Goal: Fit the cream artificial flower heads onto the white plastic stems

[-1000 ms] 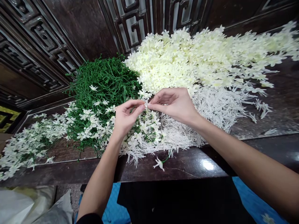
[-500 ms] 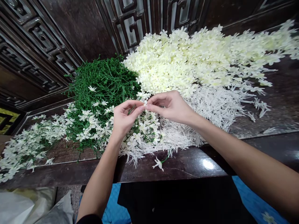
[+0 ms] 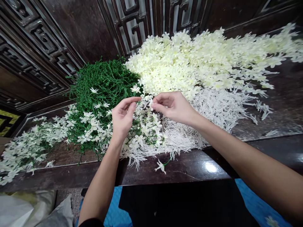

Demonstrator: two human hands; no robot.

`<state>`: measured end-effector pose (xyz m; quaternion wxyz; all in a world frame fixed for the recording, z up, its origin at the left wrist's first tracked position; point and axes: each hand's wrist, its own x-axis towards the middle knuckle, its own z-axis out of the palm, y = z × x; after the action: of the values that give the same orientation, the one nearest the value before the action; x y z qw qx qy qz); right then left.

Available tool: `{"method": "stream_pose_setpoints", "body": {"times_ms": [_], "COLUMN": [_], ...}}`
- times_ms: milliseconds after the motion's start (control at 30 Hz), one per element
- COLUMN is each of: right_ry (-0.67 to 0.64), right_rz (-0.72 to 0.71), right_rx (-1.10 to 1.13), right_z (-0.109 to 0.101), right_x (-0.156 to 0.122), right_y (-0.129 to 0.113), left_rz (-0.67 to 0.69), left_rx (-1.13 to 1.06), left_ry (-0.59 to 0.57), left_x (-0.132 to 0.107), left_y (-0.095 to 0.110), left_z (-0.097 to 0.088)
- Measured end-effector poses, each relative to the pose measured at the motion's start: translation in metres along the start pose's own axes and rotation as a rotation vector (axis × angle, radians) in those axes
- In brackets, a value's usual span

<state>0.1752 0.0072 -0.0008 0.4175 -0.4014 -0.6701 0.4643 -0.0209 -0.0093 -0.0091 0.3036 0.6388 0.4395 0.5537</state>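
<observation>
My right hand (image 3: 174, 105) pinches a small white flower piece (image 3: 151, 104) between thumb and fingertips. Facing it, my left hand (image 3: 123, 115) has its thumb and forefinger apart, with no object visible between them. Just above the left forefinger is a white flower (image 3: 135, 89), at the edge of a heap of green plastic stems (image 3: 104, 80); whether the finger touches it is unclear. Under and between both hands lie assembled white flowers with green stems (image 3: 142, 135). Beside my right wrist spreads a pile of thin white stamen-like pieces (image 3: 213, 107).
A large mound of cream petals (image 3: 189, 60) stretches along the back right. More stemmed white flowers (image 3: 35, 142) lie at the left. One flower (image 3: 161, 166) rests on the dark wooden ledge (image 3: 194, 170) at the front. Carved wooden panels (image 3: 94, 28) rise behind.
My hands were touching at the fingertips and are now apart, the left drawn slightly leftward. A white flower now shows above the left forefinger, on the green heap's edge.
</observation>
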Motion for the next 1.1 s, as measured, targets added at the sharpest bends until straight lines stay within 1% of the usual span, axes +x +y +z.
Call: {"method": "stream_pose_setpoints", "body": {"times_ms": [100, 233, 400, 567, 667, 733, 800, 900, 1033, 1100], "right_ry": [0.003, -0.002, 0.003, -0.03, -0.028, -0.032, -0.038, -0.042, -0.06, -0.074], "right_rz": [0.013, 0.032, 0.106, 0.118, 0.109, 0.102, 0.084, 0.041, 0.033, 0.03], "right_rx": [0.038, 0.115, 0.188, 0.118, 0.159, 0.183, 0.184, 0.176, 0.192, 0.213], "right_z": [-0.0003, -0.0006, -0.0018, -0.002, -0.002, -0.0022, -0.0022, -0.0018, -0.0016, -0.0019], "right_x": [-0.0002, 0.0001, 0.0026, 0.0017, -0.0004, -0.0013, -0.0015, -0.0008, -0.0006, -0.0011], "right_y": [0.0017, 0.0014, 0.0007, 0.0015, -0.0023, -0.0046, -0.005, -0.0028, -0.0018, -0.0033], "left_rz": [-0.004, -0.033, -0.064, -0.019, 0.022, 0.029, 0.013, -0.03, -0.091, -0.093], "left_rx": [-0.062, -0.131, -0.163, -0.195, -0.146, -0.064, -0.017, -0.058, -0.11, -0.118], "left_ry": [0.018, 0.001, -0.006, 0.029, 0.046, 0.017, -0.054, -0.146, -0.152, -0.147], "left_x": [-0.0004, -0.0013, -0.0013, -0.0004, -0.0002, -0.0003, -0.0006, -0.0011, -0.0016, -0.0019], "left_y": [-0.0018, -0.0031, -0.0039, -0.0034, 0.0, 0.0029, 0.0048, 0.0043, 0.001, -0.0001], "left_z": [0.0023, 0.003, 0.0026, 0.003, 0.0035, 0.0047, 0.0067, 0.0095, 0.0099, 0.0094]}}
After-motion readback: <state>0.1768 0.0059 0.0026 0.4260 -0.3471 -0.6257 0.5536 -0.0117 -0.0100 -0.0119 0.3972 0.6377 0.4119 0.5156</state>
